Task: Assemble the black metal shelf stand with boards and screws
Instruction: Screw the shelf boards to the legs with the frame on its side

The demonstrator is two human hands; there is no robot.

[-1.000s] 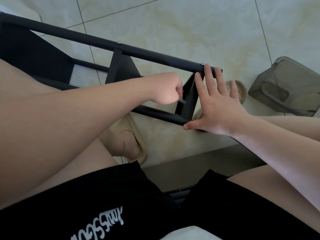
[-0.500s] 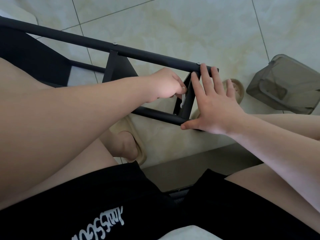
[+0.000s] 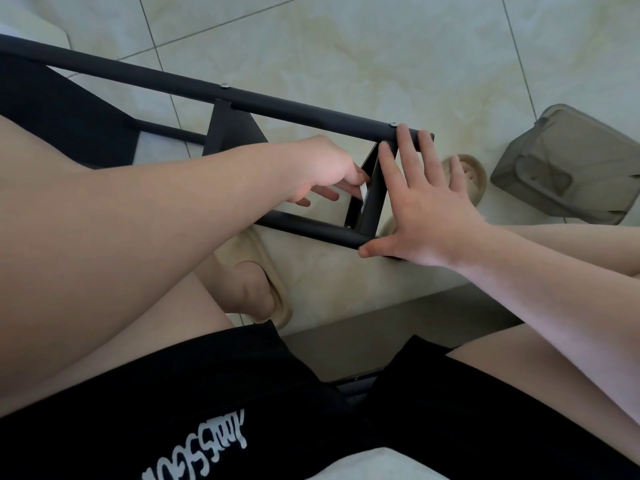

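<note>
The black metal shelf stand point(image 3: 298, 109) lies across my lap and the tiled floor, with its long top tube running from upper left to centre right. Two small screw heads point(image 3: 393, 124) show on that tube. A black board point(image 3: 372, 199) stands between the tubes at the stand's end. My right hand point(image 3: 422, 206) lies flat with spread fingers against this end, fingertips on the top tube, thumb on the lower tube. My left hand point(image 3: 325, 171) reaches inside the frame and pinches a small pale tool point(image 3: 363, 194) against the board.
A translucent grey plastic box point(image 3: 571, 171) lies on the floor at the right. My feet wear beige slippers point(image 3: 266, 282) under the frame. A second black board point(image 3: 232, 129) sits further left in the stand. Pale floor tiles stretch beyond the frame.
My left hand has uncurled from a fist and shifted right, its fingers now extended toward the end board with the pale tool. My right hand has kept its place on the frame's end.
</note>
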